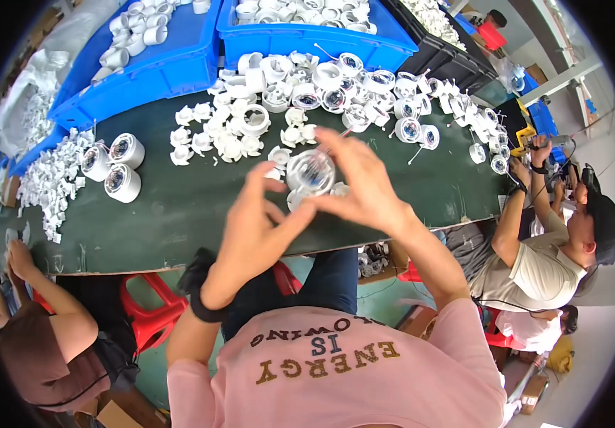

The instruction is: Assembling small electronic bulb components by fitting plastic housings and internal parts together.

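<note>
The right hand (pixel 366 182) pinches a blurred, round white housing (pixel 310 173), greyish inside; the left hand (pixel 252 227) gapes loosely.

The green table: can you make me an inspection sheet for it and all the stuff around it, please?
Surface: dark green table, partly covered.
Job's things: a clear-fronted round unit, blurred, between both hands; three round white units stand to the left.
Clutter: a heap of small white pieces at far left.
Hands: left hand and right hand close around the unit; exact grip unclear.
Cables: a thin wire sticks out among the units at right.
Surroundings: blue bins behind; people at both sides.
</note>
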A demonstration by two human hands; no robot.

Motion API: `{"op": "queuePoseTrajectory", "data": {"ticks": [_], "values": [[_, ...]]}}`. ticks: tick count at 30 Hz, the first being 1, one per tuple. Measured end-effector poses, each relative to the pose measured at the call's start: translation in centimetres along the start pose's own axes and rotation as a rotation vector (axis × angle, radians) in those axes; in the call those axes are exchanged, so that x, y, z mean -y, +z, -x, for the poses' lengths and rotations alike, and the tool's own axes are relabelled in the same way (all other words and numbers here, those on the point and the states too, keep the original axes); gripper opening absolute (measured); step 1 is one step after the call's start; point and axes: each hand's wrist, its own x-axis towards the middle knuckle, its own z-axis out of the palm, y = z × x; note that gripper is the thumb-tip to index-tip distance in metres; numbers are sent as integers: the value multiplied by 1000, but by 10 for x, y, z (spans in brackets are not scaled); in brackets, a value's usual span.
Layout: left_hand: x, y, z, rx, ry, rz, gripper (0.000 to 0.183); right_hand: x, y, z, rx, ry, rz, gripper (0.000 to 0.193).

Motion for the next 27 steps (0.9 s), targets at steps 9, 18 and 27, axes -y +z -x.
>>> {"op": "queuePoseTrajectory", "data": {"ticks": [9,18,27], "values": [[24,-22,-12,-58,-291,602,37,-76,-13,-68,-101,293,129,46],[14,-12,-13,-305,-318,745,39,-99,4,-57,-192,505,-497,26],[1,2,-17,-63,-172,569,51,13,-14,-8,-2,487,-1324,64]]}}
